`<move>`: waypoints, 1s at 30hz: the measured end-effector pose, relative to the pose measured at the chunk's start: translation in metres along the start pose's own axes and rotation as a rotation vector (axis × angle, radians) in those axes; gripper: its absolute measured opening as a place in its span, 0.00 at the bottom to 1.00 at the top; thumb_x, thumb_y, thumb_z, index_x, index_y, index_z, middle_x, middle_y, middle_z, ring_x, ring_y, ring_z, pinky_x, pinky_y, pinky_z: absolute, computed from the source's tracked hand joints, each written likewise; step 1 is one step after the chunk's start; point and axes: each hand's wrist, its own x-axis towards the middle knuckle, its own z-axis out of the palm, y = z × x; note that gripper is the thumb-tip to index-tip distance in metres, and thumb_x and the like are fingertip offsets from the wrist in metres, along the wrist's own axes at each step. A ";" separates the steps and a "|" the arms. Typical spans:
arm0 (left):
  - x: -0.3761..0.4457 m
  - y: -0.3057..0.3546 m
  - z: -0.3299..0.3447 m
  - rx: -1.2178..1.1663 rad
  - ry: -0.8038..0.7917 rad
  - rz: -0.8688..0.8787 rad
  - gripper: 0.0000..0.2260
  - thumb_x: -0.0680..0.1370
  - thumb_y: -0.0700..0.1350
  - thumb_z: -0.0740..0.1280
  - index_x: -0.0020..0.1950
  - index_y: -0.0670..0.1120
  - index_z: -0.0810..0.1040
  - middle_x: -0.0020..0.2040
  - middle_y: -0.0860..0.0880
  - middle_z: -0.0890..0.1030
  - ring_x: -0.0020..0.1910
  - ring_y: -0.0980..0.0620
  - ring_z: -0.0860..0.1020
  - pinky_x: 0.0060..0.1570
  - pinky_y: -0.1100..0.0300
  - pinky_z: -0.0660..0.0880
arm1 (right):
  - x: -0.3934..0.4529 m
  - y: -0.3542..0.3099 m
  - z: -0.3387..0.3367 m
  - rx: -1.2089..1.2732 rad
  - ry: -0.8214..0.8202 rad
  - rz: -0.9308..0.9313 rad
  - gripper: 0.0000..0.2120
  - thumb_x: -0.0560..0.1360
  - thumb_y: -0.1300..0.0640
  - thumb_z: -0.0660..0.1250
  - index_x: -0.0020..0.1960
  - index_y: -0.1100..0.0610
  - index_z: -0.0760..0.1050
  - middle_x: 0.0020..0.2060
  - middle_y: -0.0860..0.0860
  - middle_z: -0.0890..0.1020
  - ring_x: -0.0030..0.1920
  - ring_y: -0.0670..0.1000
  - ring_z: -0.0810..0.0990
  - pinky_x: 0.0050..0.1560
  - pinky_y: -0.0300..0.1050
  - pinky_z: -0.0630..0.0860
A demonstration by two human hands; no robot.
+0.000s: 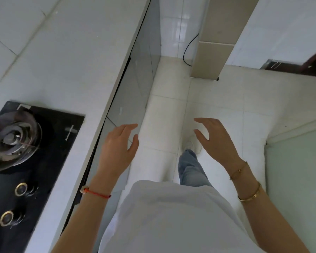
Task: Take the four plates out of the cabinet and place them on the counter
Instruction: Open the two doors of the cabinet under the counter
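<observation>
Here, from the head view, I see both hands held out in front of the body above the floor [217,106], empty and apart from each other. The left hand [117,148] has its fingers spread and loosely curved, just beside the front edge of the desk [77,52]; a red cord bracelet [97,192] sits on that wrist. The right hand [215,139] is likewise spread, fingers curled a little, holding nothing — two gold bracelets [244,183] ring its wrist. The white desk runs along the left, carrying a black gas hob [44,152] with one burner and two knobs showing. Below the desk edge, the grey cabinet fronts [135,92] look closed. I cannot see any plates, so their place is hidden. A white shoe [192,144] and jeans show on the tiles.
</observation>
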 end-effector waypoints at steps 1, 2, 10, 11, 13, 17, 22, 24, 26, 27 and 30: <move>0.020 0.005 0.008 -0.002 0.011 -0.010 0.14 0.80 0.43 0.64 0.66 0.44 0.76 0.59 0.45 0.81 0.57 0.46 0.79 0.60 0.47 0.76 | 0.021 0.009 -0.007 -0.002 0.002 -0.010 0.17 0.80 0.55 0.64 0.67 0.56 0.73 0.63 0.53 0.78 0.65 0.54 0.73 0.65 0.37 0.62; 0.040 0.011 0.016 -0.009 0.020 -0.019 0.14 0.80 0.43 0.64 0.65 0.43 0.77 0.59 0.45 0.81 0.57 0.45 0.79 0.59 0.46 0.76 | 0.043 0.018 -0.015 -0.008 0.004 -0.028 0.17 0.79 0.55 0.64 0.67 0.56 0.74 0.63 0.53 0.78 0.65 0.54 0.73 0.65 0.38 0.63; 0.194 0.068 0.063 -0.032 0.109 -0.141 0.13 0.80 0.42 0.64 0.64 0.41 0.78 0.58 0.45 0.82 0.56 0.44 0.80 0.55 0.46 0.77 | 0.218 0.078 -0.086 -0.064 -0.057 -0.161 0.16 0.79 0.54 0.64 0.65 0.56 0.74 0.61 0.52 0.79 0.63 0.53 0.74 0.63 0.41 0.67; 0.210 0.073 0.066 -0.027 0.117 -0.166 0.13 0.80 0.42 0.64 0.64 0.42 0.78 0.58 0.45 0.82 0.56 0.44 0.80 0.56 0.46 0.77 | 0.238 0.083 -0.091 -0.066 -0.069 -0.176 0.16 0.79 0.54 0.64 0.65 0.56 0.74 0.60 0.52 0.79 0.63 0.53 0.74 0.63 0.42 0.67; 0.240 0.080 0.071 -0.016 0.135 -0.217 0.13 0.80 0.42 0.64 0.64 0.42 0.78 0.58 0.45 0.82 0.56 0.44 0.80 0.56 0.46 0.77 | 0.277 0.088 -0.099 -0.064 -0.105 -0.202 0.16 0.79 0.54 0.64 0.65 0.56 0.74 0.61 0.52 0.79 0.63 0.53 0.74 0.62 0.41 0.67; 0.296 0.080 0.084 -0.011 0.175 -0.300 0.13 0.80 0.41 0.65 0.63 0.42 0.78 0.57 0.45 0.82 0.56 0.44 0.80 0.57 0.45 0.77 | 0.356 0.093 -0.105 -0.055 -0.171 -0.269 0.16 0.79 0.55 0.64 0.65 0.57 0.74 0.61 0.51 0.79 0.62 0.53 0.74 0.64 0.44 0.70; 0.374 0.063 0.104 0.005 0.233 -0.398 0.12 0.79 0.41 0.66 0.62 0.42 0.78 0.56 0.44 0.82 0.55 0.43 0.81 0.54 0.44 0.78 | 0.464 0.092 -0.099 -0.041 -0.252 -0.356 0.16 0.79 0.56 0.64 0.66 0.58 0.73 0.61 0.52 0.79 0.64 0.54 0.74 0.65 0.51 0.72; 0.406 0.055 0.108 0.002 0.245 -0.432 0.12 0.79 0.40 0.66 0.62 0.41 0.78 0.56 0.44 0.82 0.55 0.42 0.81 0.54 0.43 0.78 | 0.507 0.086 -0.096 -0.040 -0.281 -0.401 0.16 0.79 0.56 0.64 0.66 0.58 0.73 0.61 0.52 0.78 0.63 0.54 0.74 0.64 0.50 0.73; 0.436 0.047 0.109 0.002 0.265 -0.466 0.12 0.79 0.40 0.66 0.61 0.41 0.79 0.56 0.43 0.82 0.56 0.41 0.81 0.55 0.43 0.78 | 0.550 0.077 -0.093 -0.055 -0.306 -0.444 0.17 0.79 0.55 0.63 0.67 0.58 0.73 0.61 0.52 0.78 0.63 0.53 0.73 0.63 0.49 0.73; 0.449 0.044 0.109 0.006 0.277 -0.480 0.12 0.79 0.40 0.66 0.61 0.41 0.79 0.56 0.43 0.82 0.56 0.41 0.81 0.56 0.43 0.77 | 0.571 0.072 -0.091 -0.062 -0.319 -0.464 0.17 0.80 0.55 0.63 0.67 0.58 0.73 0.61 0.52 0.78 0.64 0.53 0.73 0.63 0.48 0.73; 0.482 0.038 0.106 0.025 0.303 -0.521 0.12 0.78 0.39 0.66 0.61 0.41 0.79 0.56 0.44 0.83 0.55 0.42 0.81 0.57 0.44 0.77 | 0.625 0.056 -0.086 -0.071 -0.349 -0.532 0.17 0.80 0.55 0.63 0.67 0.58 0.73 0.61 0.53 0.78 0.64 0.53 0.72 0.64 0.45 0.70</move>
